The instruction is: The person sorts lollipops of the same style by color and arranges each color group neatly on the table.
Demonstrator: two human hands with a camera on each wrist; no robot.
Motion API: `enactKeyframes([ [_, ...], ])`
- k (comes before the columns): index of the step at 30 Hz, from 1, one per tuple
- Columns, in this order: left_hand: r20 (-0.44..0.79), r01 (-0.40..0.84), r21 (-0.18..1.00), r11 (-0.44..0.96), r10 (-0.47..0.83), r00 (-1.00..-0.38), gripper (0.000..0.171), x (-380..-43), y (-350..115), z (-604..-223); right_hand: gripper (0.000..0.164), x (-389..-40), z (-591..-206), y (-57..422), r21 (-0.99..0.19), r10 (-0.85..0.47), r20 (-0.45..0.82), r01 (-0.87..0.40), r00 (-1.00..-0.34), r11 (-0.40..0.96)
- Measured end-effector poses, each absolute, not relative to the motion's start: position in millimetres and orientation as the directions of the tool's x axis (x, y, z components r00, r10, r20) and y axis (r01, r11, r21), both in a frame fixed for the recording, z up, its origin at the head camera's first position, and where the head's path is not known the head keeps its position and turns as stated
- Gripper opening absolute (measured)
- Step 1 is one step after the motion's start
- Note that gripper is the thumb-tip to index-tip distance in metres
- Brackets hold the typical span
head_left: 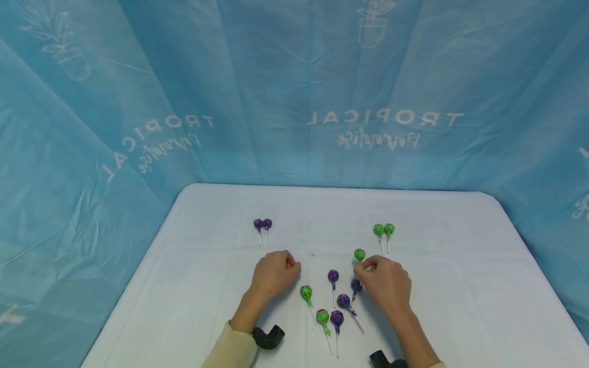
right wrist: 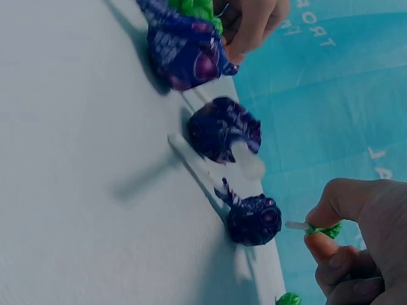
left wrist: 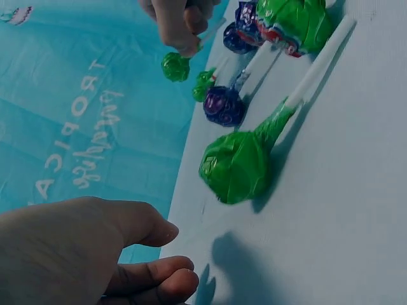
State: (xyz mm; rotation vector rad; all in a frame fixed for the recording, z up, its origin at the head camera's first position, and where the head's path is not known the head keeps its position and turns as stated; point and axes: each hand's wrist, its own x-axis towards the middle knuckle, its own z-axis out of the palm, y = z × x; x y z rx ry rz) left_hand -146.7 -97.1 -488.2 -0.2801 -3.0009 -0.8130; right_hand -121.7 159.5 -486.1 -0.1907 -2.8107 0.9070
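Observation:
My right hand [head_left: 385,283] pinches a green-wrapped lollipop [head_left: 359,254] between thumb and fingertips, just below its head. In the right wrist view its white stick [right wrist: 296,225] pokes out past the fingers. My left hand [head_left: 276,271] holds nothing; its thumb and loosely bent fingers stand apart in the left wrist view. Nearest to it lies a green lollipop [left wrist: 236,166] on the table. A purple lollipop [head_left: 356,285] lies close by the right hand, partly hidden by it. Several more purple lollipops [head_left: 337,318] and another green lollipop [head_left: 322,317] lie between the forearms.
At the back left of the white table [head_left: 460,286], two purple lollipops [head_left: 262,224] lie side by side. Two green lollipops [head_left: 384,229] form a pair at the back right. A blue printed curtain [head_left: 276,76] hangs around the table's back and sides.

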Motion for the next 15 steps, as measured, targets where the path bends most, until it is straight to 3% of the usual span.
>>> enactKeyframes([
  [15, 0.079, 0.246, 0.554, 0.796, 0.244, -0.967, 0.016, -132, -76, -491, 0.014, -125, -489, 169, -0.573, 0.194, 0.166, 0.065, -0.967, 0.817],
])
